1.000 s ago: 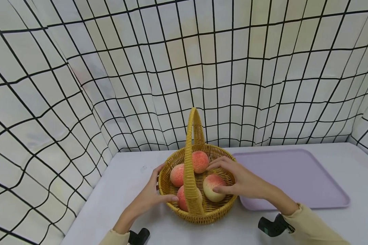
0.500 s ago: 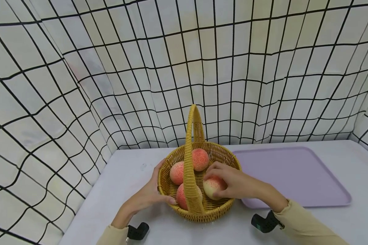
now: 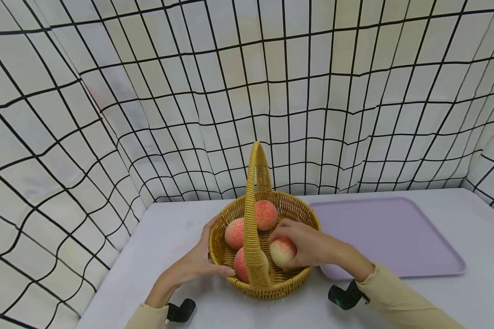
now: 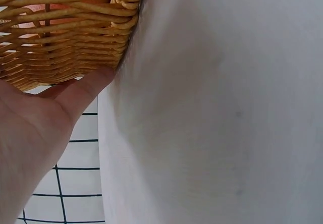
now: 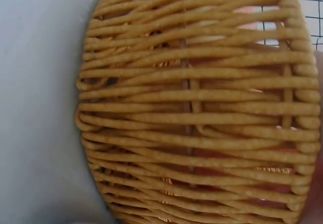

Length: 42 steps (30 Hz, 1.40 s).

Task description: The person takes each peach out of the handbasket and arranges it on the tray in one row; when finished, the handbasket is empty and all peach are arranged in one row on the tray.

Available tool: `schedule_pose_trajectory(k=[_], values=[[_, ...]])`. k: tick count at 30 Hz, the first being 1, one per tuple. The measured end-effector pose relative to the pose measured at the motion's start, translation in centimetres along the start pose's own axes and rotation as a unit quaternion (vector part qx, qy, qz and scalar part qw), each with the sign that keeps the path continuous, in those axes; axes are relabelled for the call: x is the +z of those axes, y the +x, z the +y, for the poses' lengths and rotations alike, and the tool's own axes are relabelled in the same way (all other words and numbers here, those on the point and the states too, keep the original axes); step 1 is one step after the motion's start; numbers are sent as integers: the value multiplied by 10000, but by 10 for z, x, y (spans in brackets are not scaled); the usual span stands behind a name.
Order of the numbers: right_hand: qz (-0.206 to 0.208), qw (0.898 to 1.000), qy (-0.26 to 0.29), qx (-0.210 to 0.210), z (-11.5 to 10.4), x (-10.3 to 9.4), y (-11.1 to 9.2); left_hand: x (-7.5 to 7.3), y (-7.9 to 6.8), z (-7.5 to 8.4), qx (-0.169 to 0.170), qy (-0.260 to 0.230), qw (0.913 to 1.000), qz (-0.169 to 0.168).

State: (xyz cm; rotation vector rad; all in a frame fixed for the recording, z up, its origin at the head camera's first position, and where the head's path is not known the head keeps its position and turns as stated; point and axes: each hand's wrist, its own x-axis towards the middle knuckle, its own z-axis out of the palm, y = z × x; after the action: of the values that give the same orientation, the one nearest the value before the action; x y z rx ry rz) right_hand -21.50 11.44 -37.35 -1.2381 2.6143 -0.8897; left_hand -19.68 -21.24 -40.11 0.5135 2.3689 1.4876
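Note:
A yellow wicker basket [image 3: 288, 292] with a tall arched handle stands on the table and holds several pink and cream peaches. My right hand [image 3: 306, 244] reaches inside and grips the peach [image 3: 281, 252] on the right, fingers and thumb curled round it. Left of it lie another peach [image 3: 265, 214] at the back, a peach [image 3: 234, 233] at the left, and a front peach [image 3: 241, 265] partly behind the handle. My left hand [image 3: 193, 262] rests against the basket's outer left side, fingers extended. In the right wrist view the woven wall [image 5: 202, 108] hides most of the right hand.
A flat lilac tray [image 3: 387, 233] lies right of the basket on the white table [image 3: 173, 228]. Behind and to the left, black netting [image 3: 288, 114] hangs before white sheeting. Black wrist devices [image 3: 346, 294] sit near both sleeves.
My right hand has closed from a spread pose above the right peach to a grip on it, and the peach has turned slightly. The left hand stays at the basket.

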Motion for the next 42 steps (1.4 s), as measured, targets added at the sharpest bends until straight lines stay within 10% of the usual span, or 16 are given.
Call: schedule_pose_trajectory(k=[9, 20, 29, 42], values=[[1127, 9930, 343, -98, -2, -6, -7, 0, -1, -1, -4, -31, 10000, -6], [2375, 9703, 458, 15, -10, -73, -61, 0, 2, -1, 0, -65, 10000, -35], [2575, 9650, 126, 479, 20, -80, -95, 0, 1, -2, -42, -85, 9999, -52], [2209, 9749, -120, 263, 75, -42, -83, 0, -1, 0, -197, 14, 9998, -5]])
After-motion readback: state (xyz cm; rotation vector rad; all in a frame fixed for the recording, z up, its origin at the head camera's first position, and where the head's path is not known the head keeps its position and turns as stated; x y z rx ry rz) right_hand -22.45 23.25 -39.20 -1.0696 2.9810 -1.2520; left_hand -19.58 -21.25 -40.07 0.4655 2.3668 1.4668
